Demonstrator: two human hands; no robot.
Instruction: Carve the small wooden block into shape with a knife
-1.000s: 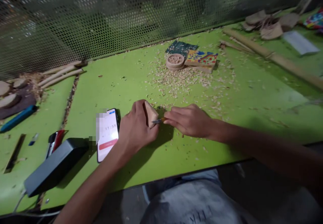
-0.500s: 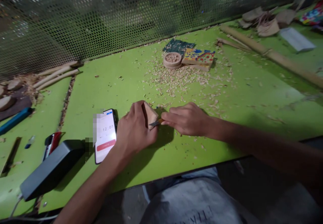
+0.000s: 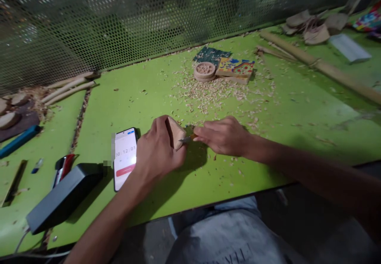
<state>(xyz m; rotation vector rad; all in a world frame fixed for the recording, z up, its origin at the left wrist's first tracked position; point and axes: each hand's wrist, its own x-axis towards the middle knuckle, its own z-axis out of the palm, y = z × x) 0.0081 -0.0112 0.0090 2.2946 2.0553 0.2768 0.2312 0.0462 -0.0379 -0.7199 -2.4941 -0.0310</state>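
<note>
A pale block of wood [image 3: 177, 132] is gripped in my left hand [image 3: 157, 147], its lower part hidden by the fingers and palm. My right hand [image 3: 222, 136] is closed around the handle of a carving knife [image 3: 187, 139]. The short blade reaches left and its tip meets the lower right part of the wood. Both hands are low over the green table [image 3: 133, 97]. A phone [image 3: 125, 161] showing a timer lies just left of my left wrist.
Wood shavings [image 3: 210, 93] spread around a round carved wooden piece [image 3: 204, 70] and a painted block [image 3: 235, 67]. A dark box [image 3: 64, 196] with a cable and a red utility knife [image 3: 64, 169] lie left. A long pole [image 3: 321, 64] rests at right.
My right hand has moved slightly up and right, drawing the knife with it. The blade now touches the wood nearer its right edge. My left hand keeps its hold.
</note>
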